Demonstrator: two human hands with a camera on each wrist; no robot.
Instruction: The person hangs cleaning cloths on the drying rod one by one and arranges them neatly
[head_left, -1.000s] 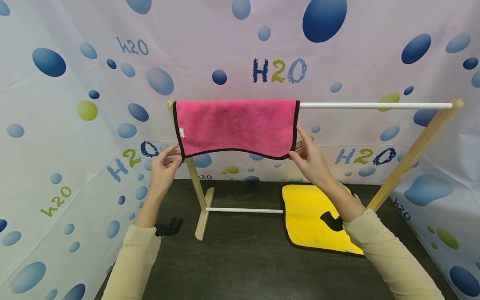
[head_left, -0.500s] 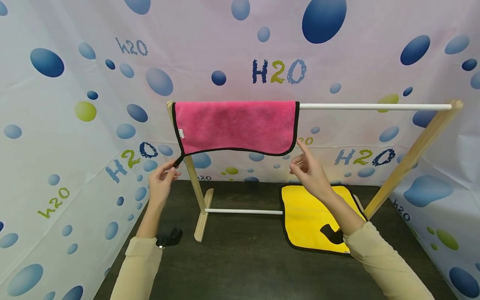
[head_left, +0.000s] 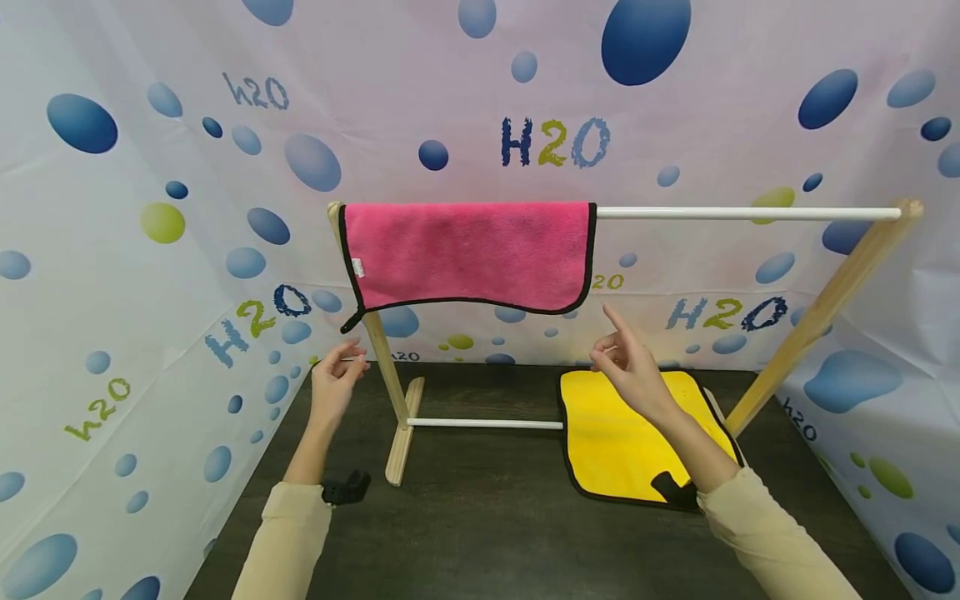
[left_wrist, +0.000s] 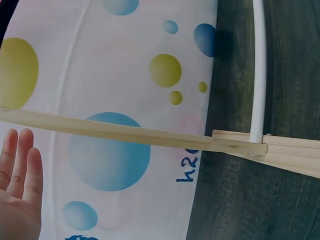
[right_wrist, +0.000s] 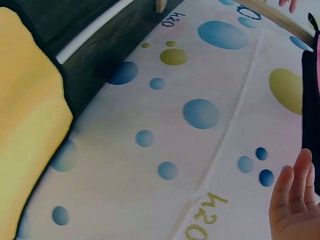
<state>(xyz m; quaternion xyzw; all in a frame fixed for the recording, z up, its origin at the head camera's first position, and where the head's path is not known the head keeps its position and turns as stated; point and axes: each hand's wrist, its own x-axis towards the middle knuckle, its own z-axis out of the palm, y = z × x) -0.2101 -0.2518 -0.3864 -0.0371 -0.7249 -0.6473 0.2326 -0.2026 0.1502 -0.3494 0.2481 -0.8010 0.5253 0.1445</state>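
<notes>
A pink towel [head_left: 468, 254] with black edging hangs over the left part of the rack's white upper bar [head_left: 750, 213]. Its black loop [head_left: 352, 321] sticks out from the lower left corner. Just below that loop is my left hand [head_left: 335, 383], apart from the cloth and holding nothing, its fingers loosely bent. My right hand [head_left: 632, 367] hovers below and right of the towel's lower right corner, index finger extended, with nothing in its grasp. In both wrist views the fingers [left_wrist: 33, 175] look fairly straight.
A yellow towel [head_left: 615, 442] with black edging covers the right part of the white lower bar [head_left: 487, 423]. Wooden posts [head_left: 817, 325] stand at both ends of the rack. The dark table [head_left: 465, 525] meets a printed backdrop [head_left: 375, 75].
Both hands have let go of the pink towel, the right one first. The left pulled the loop out at the corner, then dropped lower. The right hand has shifted down and slightly rightward.
</notes>
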